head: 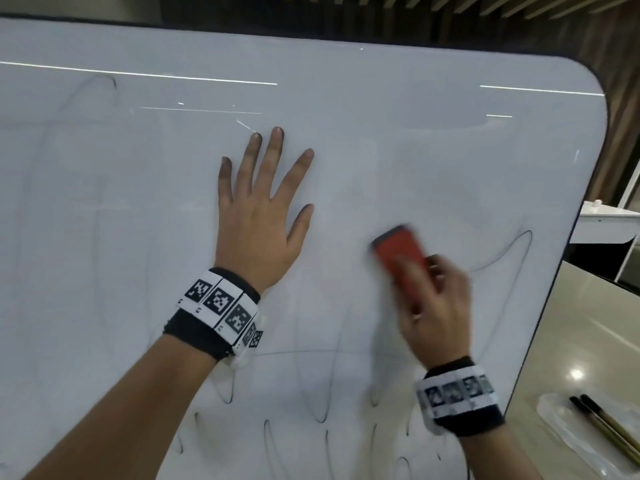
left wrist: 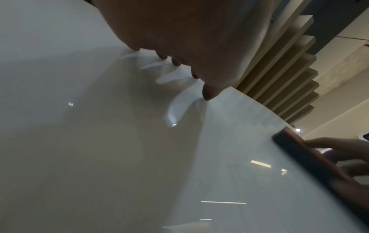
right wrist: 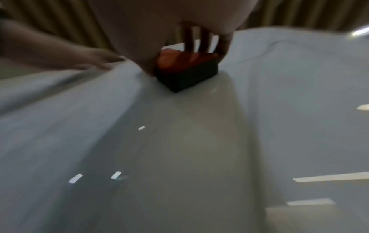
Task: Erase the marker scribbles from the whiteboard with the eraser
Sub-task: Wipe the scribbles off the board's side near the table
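2 hands: left hand [head: 258, 216] flat, fingers spread on whiteboard [head: 415, 133]; right hand [head: 440, 306], blurred, apparently grips eraser [head: 398, 254].

The right hand [right wrist: 191, 39] grips a red-backed eraser [right wrist: 187, 69], its dark felt pressed on the blurred whiteboard [right wrist: 179, 149]. The left hand [right wrist: 89, 58] lies flat at far left.

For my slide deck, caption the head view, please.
Right hand rubs a red eraser across the whiteboard; left hand braces it.
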Demonstrator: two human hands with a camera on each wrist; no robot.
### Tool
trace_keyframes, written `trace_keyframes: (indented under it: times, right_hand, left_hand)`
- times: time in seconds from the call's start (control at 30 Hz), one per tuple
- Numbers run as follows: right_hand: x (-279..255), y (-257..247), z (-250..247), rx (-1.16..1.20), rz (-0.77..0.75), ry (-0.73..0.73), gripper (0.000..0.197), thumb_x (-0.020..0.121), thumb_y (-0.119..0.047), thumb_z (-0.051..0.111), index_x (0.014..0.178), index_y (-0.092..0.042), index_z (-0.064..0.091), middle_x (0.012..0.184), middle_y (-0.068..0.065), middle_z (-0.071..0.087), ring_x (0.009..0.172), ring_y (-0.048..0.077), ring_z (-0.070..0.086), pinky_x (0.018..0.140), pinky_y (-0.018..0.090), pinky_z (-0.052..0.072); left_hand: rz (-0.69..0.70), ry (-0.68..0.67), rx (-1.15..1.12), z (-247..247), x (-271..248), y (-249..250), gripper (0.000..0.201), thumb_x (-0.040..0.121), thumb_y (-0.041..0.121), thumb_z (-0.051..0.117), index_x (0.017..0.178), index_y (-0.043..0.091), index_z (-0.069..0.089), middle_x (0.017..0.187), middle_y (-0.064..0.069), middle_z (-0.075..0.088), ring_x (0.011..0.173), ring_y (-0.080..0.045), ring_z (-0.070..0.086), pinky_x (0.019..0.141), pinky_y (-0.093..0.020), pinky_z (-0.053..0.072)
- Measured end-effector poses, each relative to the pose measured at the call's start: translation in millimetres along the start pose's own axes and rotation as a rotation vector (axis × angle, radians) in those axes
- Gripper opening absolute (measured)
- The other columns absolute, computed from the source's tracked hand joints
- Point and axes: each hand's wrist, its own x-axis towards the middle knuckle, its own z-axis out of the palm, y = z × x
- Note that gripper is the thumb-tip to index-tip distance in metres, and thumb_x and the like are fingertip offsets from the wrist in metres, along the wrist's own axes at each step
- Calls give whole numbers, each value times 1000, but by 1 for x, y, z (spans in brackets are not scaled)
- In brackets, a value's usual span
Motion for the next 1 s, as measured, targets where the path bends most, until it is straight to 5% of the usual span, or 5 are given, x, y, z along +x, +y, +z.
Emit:
trace_keyframes:
  times: [0.13, 0.33, 0.53, 0.73, 1.0]
  right_hand:
    - [55, 59, -33, 70, 654, 349, 54, 90, -28, 66, 142, -18, 56, 123, 30, 50, 110, 43, 54, 96, 40, 42]
    - [41, 26, -21, 39, 188, 29, 46, 94, -22, 70, 139, -19, 59, 130, 21, 49, 110, 34, 46, 98, 39, 41]
    - [-2, 77, -31, 97, 940, 313, 64, 87, -36, 60, 147, -22, 40, 128, 25, 46, 114, 43, 48, 102, 58, 41]
    - [0, 11, -11, 77, 229, -47, 48, 91, -25, 68, 137, -17, 55, 127, 21, 48, 109, 33, 47, 96, 43, 40]
    - [26, 51, -23, 182, 772, 321, 56, 94, -27, 67, 147, -23, 49, 129, 19, 42, 117, 32, 46, 102, 34, 40]
  left_hand:
    - [-28, 22, 3, 1, -1, 6, 61, 105, 47, 45, 161, 30, 27, 172, -7, 13, 159, -31, 10, 126, -63, 11]
    - [-150, 95, -7, 11, 2, 24, 59, 105, 52, 43, 158, 29, 32, 172, -6, 16, 159, -31, 12, 125, -63, 12]
    - [-159, 96, 1, 16, 0, 28, 61, 106, 53, 41, 160, 28, 29, 172, -8, 14, 159, -32, 11, 125, -64, 11]
    - [-166, 98, 16, 18, -2, 28, 63, 106, 56, 40, 161, 29, 26, 172, -9, 11, 160, -32, 9, 125, -64, 11]
    - [-128, 54, 44, 16, -6, 22, 68, 105, 59, 40, 163, 29, 21, 172, -10, 9, 160, -32, 8, 125, -63, 11]
